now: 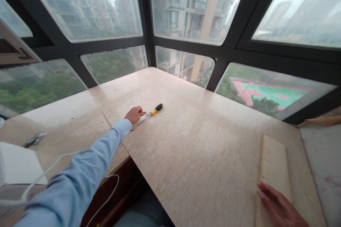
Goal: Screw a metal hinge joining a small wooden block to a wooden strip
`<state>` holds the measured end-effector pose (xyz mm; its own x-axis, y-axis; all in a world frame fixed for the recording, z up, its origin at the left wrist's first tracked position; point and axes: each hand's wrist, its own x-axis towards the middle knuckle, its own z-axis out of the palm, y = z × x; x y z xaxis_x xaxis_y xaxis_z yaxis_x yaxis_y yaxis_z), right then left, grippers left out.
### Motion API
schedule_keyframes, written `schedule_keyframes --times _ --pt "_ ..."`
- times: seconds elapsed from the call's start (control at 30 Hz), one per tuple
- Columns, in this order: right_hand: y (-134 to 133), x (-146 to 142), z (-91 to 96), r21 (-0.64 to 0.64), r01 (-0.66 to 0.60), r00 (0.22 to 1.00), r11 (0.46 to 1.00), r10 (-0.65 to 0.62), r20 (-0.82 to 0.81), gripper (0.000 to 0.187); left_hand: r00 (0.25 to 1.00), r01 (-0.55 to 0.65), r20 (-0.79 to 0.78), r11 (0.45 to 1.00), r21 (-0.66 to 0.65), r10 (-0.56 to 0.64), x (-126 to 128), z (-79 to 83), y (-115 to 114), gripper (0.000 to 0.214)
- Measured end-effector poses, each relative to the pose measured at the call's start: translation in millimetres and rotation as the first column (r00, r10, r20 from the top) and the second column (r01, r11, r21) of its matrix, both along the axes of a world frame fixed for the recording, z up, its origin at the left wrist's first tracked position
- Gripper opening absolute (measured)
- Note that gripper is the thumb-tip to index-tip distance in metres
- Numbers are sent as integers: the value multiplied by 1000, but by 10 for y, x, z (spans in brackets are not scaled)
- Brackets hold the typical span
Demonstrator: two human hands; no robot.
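Your left hand (134,114) covers most of what it pinches; the small piece (144,112) poking out is too tiny to identify. Brown bit (133,127) under your cuff: mostly hidden. Your right hand (279,202) gets cropped at the wrist by the bottom edge and hides part of the wooden board (274,159), whose near end is also cut off. White box (20,163) runs off left. Metal item (36,138) nearby: can't tell what. Buildings (90,7) outside are hazy.
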<state>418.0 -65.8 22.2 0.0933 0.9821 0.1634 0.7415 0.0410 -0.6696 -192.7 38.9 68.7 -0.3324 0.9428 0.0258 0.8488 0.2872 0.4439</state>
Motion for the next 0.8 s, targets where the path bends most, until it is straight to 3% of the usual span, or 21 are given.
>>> schedule_keyframes --times 0.07,0.1,0.17,0.27,0.33,0.43,0.8 --pt "-4 -19 -7 34 10 1000 999 -10 -13 50 987 -2 158 999 50 -6 184 52 -18 20" --pt "-7 -29 -9 45 14 1000 999 -13 -24 50 939 -21 345 995 98 -14 301 84 -28 25" --pt "-12 -53 -9 50 10 999 999 -8 -49 50 724 -59 686 983 175 -79 574 156 -53 39" --pt "-15 -90 3 34 1 995 999 3 -104 49 407 -145 898 958 246 -168 1027 259 -112 51" --pt "-15 -116 13 25 9 989 1000 -5 -146 48 246 -156 948 957 244 -201 1325 298 -166 51" --pt "-11 -153 27 23 17 977 1000 -12 -212 44 96 -93 975 973 210 -201 1744 287 -263 46" --pt "-39 -261 213 56 2 928 998 19 -372 33 -234 225 972 970 91 -37 3008 -106 -489 33"
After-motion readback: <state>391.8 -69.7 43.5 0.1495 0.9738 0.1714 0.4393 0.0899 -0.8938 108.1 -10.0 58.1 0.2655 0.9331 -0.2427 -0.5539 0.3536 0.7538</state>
